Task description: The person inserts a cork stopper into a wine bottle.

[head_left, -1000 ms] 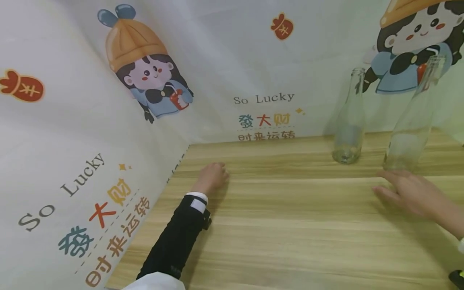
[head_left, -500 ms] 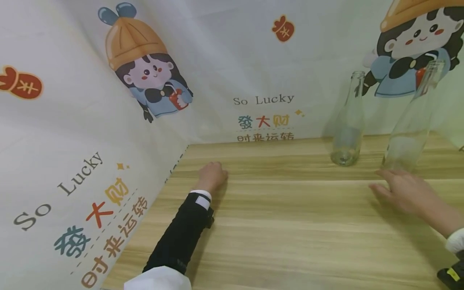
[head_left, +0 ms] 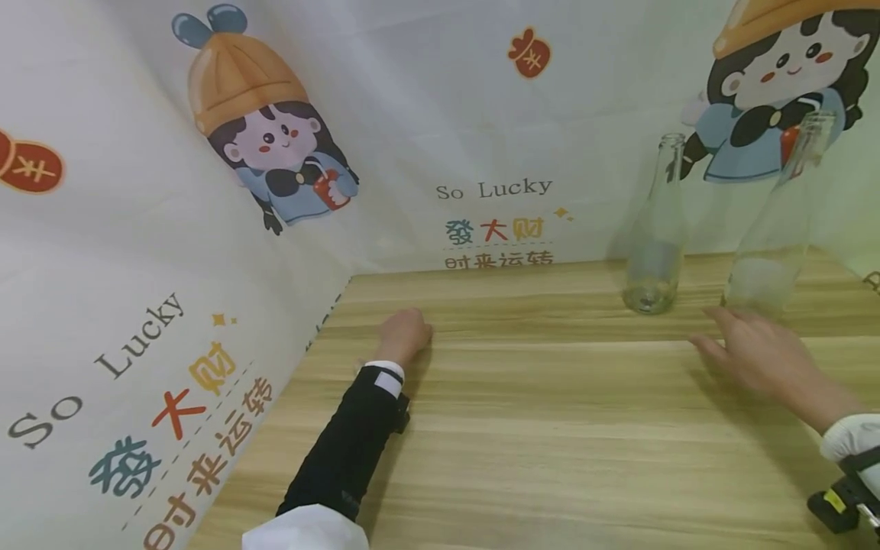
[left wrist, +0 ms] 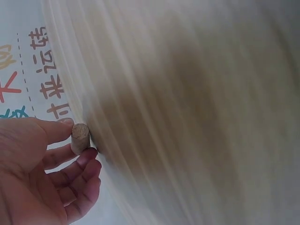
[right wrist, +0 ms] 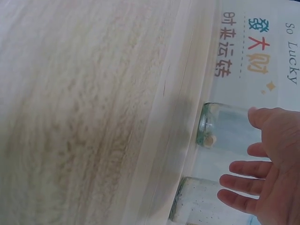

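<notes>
My left hand (head_left: pixel 404 336) is low over the far left part of the wooden table, seen from the back in the head view. In the left wrist view its thumb and fingers pinch a small cork (left wrist: pixel 80 139), which the hand hides from the head camera. My right hand (head_left: pixel 763 355) hovers with spread fingers at the right, holding nothing. Just beyond it stand two clear glass bottles. The smaller bottle (head_left: pixel 651 252) is upright to the left; the larger bottle (head_left: pixel 771 237) is behind the right fingertips, its base partly covered by them in the head view.
The wooden table (head_left: pixel 550 428) meets a printed white cloth (head_left: pixel 399 114) at its back and left edges. The two bottles stand near the back edge, a short gap apart.
The left hand has shifted slightly to the right and its fingers look more tucked in. The right hand has moved slightly toward the larger bottle. The bottles stay where they were.
</notes>
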Available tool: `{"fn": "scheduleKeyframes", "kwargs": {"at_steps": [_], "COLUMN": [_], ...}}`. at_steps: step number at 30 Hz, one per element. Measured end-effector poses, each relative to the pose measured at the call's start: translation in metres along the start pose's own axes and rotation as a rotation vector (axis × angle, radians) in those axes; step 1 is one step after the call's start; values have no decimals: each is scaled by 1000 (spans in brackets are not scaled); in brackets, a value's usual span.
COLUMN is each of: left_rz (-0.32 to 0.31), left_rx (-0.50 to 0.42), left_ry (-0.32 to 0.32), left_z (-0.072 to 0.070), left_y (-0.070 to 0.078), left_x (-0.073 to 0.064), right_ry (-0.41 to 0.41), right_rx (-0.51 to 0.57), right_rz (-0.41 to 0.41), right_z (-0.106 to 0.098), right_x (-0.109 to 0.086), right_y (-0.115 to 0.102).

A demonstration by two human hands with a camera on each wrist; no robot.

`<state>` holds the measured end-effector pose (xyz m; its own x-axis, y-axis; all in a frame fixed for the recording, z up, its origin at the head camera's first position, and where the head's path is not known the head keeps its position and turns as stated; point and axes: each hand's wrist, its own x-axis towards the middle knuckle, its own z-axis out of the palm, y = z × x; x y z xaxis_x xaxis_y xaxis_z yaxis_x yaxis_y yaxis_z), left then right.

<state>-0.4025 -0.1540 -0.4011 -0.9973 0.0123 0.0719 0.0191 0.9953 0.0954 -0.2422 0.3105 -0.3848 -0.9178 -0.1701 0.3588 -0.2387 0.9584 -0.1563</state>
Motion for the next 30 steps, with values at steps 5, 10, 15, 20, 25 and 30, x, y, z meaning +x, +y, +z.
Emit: {"fn": "scheduleKeyframes", "kwargs": {"at_steps": [5, 10, 15, 20, 25, 30], "left_rz": [25, 50, 68, 124, 154, 175], "left_rx": [-67, -92, -104, -198, -319, -498], "left_ry": [56, 63, 54, 105, 139, 61], "left_z": [0, -4, -10, -20, -30, -45], "left_y": [-2, 2, 5, 10, 18, 28], "left_x": [0, -1, -1, -1, 1, -3], "right_ry": [11, 17, 44, 61, 37, 52], "right_rx": [2, 6, 12, 23, 49, 70], "right_rz": [-14, -10, -17, -27, -6, 5], "right_z": [-2, -4, -3, -4, -5, -6], "right_x": [7, 9, 12, 17, 22, 28], "right_y": [-3, -4, -2, -2, -4, -6]}}
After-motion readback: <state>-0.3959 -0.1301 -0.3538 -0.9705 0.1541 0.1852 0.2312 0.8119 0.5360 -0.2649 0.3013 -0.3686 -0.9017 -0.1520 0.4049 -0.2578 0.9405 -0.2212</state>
